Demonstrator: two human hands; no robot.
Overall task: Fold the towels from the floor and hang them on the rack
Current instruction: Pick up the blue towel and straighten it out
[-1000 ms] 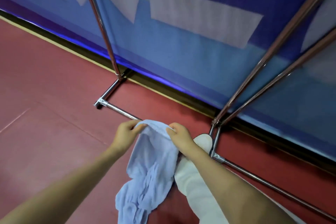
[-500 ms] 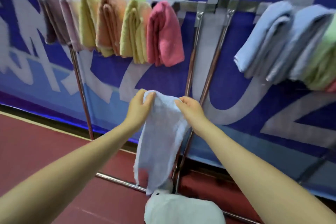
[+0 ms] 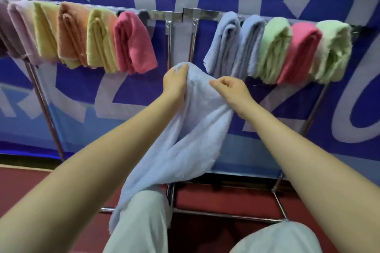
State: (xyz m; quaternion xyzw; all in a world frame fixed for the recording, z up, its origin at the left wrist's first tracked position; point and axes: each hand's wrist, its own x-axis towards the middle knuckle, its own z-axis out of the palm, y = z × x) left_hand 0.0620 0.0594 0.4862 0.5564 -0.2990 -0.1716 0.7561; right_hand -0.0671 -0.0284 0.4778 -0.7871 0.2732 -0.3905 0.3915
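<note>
While the left hand [image 3: 174, 83] is gripping the top corner of the light blue towel [image 3: 193, 129], fingers curled round it, the right hand [image 3: 232, 90] is pinching its right edge; matching edges squarely would likely keep the fold neat. Soft and crumpled, the towel is hanging in front of the rack [image 3: 183, 13], trailing over the near knee [image 3: 144, 207].

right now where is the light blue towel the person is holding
In the head view the light blue towel hangs at centre between the left hand and right hand, below the gap between the two racks, its lower end draped over the person's knee.
</note>
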